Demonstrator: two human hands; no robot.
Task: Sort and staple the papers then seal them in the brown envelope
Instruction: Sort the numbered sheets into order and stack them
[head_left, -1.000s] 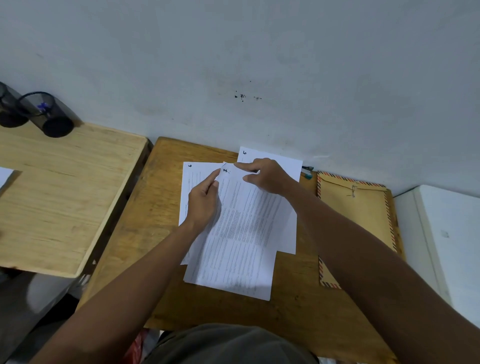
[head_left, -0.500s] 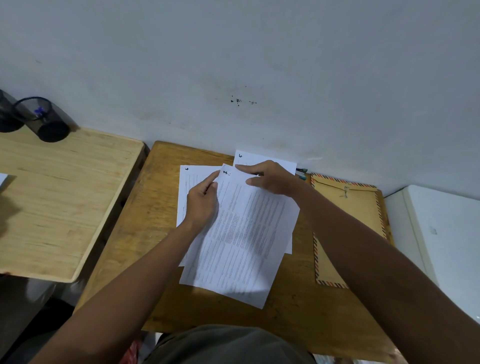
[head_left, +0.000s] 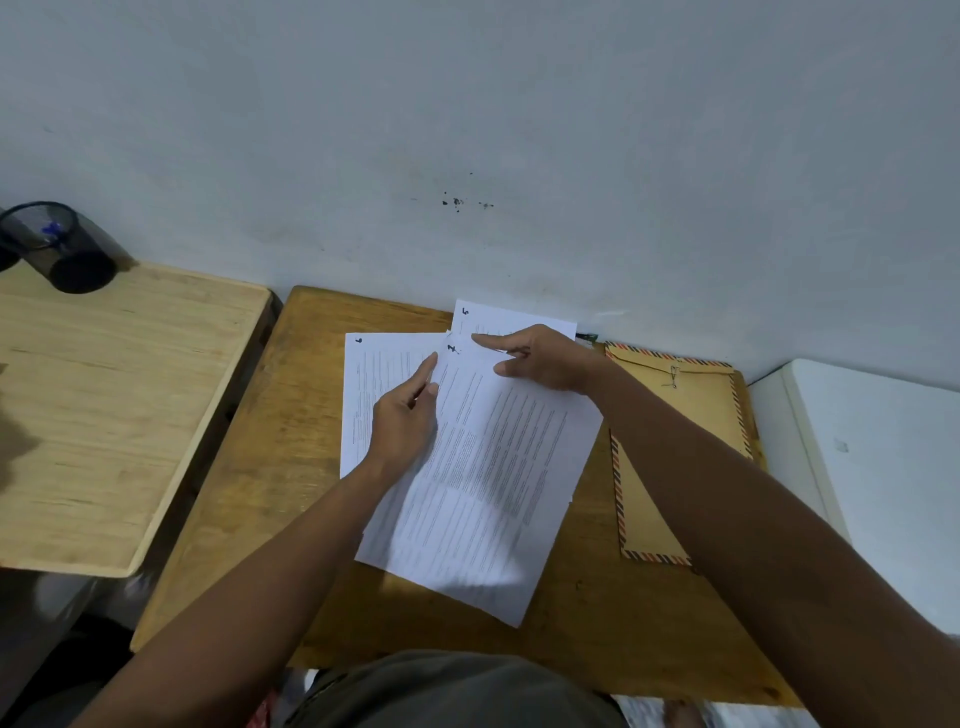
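Papers (head_left: 483, 467) fanned on the wooden desk (head_left: 249, 493), printed side up. Pressed at the top sheet's upper edge by the right hand (head_left: 540, 358), forefinger straight; touched at nine o'clock by the left hand (head_left: 405, 421), fingers extended, gripping nothing. Brown envelope (head_left: 680, 415) flat at three o'clock, just beside. Mesh pen cup (head_left: 57, 247) at ten o'clock on the neighbouring table (head_left: 104, 415), something blue inside, not identifiable.

A single view is given, taken from a wide-angle camera worn on the head. The scene is looked at from above and slightly behind, forward and down onto a wooden desk (head_left: 291, 467) set against a pale wall (head_left: 519, 130), which fills the upper half. Both forearms are seen reaching in from the lower edge. The desk is viewed closely. Straight lines are bent toward the edges.
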